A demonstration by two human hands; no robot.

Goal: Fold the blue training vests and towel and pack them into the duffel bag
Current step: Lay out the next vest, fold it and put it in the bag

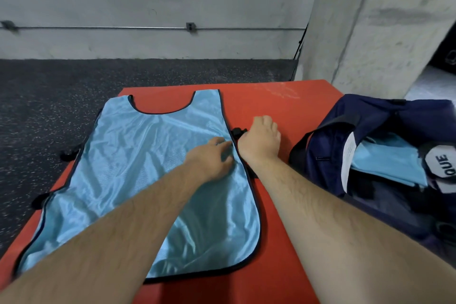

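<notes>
I count one blue vest, one duffel bag, one folded blue stack, one red mat, and two hands: left hand, right hand.

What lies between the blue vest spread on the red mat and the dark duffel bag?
In the head view: a strip of bare red mat, with the right hand and forearm over it, gripping the vest's black side clip.
</notes>
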